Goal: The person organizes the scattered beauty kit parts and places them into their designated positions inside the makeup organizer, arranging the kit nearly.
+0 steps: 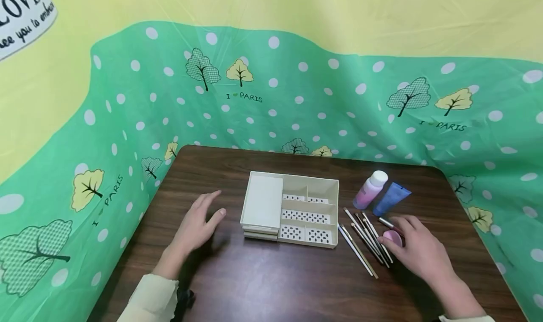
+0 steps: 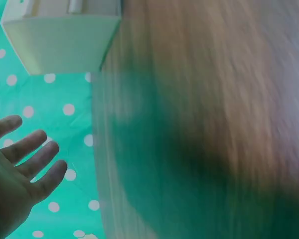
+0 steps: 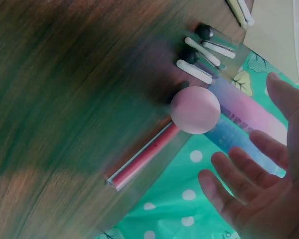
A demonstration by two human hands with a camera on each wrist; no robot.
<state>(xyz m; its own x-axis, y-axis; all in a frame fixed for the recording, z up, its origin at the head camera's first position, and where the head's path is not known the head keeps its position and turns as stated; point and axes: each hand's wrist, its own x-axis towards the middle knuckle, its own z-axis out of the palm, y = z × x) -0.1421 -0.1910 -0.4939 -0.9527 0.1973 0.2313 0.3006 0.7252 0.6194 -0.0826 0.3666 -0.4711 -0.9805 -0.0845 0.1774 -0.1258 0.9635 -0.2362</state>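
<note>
My right hand (image 1: pixel 417 246) hovers beside a small round pink container (image 1: pixel 393 238), its fingers relaxed and spread in the right wrist view. A slim red tube (image 3: pixel 144 159) lies next to that container. Several thin makeup brushes (image 1: pixel 365 239) are spread to the left of the hand. My left hand (image 1: pixel 197 225) is held over the table, fingers loosely extended, with nothing in it. To its right sits a cream organizer box (image 1: pixel 305 243) with dotted-bottom compartments and a flat panel (image 1: pixel 263 197) covering its left part.
A pink-purple bottle with a white cap (image 1: pixel 370 190) stands behind the brushes. Beside it is a blue squeeze tube (image 1: pixel 391 199). The dark wooden table (image 1: pixel 254 289) is bordered by a green and yellow patterned cloth (image 1: pixel 254 77).
</note>
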